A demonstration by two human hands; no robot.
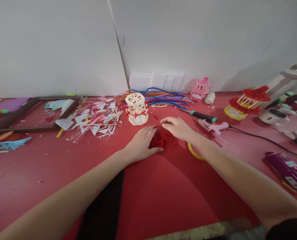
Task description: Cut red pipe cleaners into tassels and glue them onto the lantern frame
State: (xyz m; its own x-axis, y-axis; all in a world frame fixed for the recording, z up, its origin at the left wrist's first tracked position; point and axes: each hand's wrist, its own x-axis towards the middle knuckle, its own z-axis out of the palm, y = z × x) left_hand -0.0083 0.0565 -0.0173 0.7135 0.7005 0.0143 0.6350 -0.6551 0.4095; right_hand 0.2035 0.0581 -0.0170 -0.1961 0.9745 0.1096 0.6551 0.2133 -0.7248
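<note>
A small heap of red pieces (161, 139), which look like short pipe-cleaner bits, lies on the red tabletop between my hands. My left hand (142, 145) rests flat along its left side, fingers stretched forward and thumb spread around the near edge. Above the far right of the heap is my right hand (177, 127), its fingers loosely bent and apart, with nothing visible between them. Just beyond my fingertips stands a cream tower-like frame (136, 110) with red bits around its middle. A yellow ring (195, 152) lies partly hidden under my right forearm.
At left lies a pile of paper scraps and sticks (98, 116), near a brown frame (25, 129). Colored pipe cleaners (161, 98) lie behind. On the right are a pink glue gun (213, 127), a red lantern-like model (248, 101), a mug (272, 116) and a purple power strip (287, 170).
</note>
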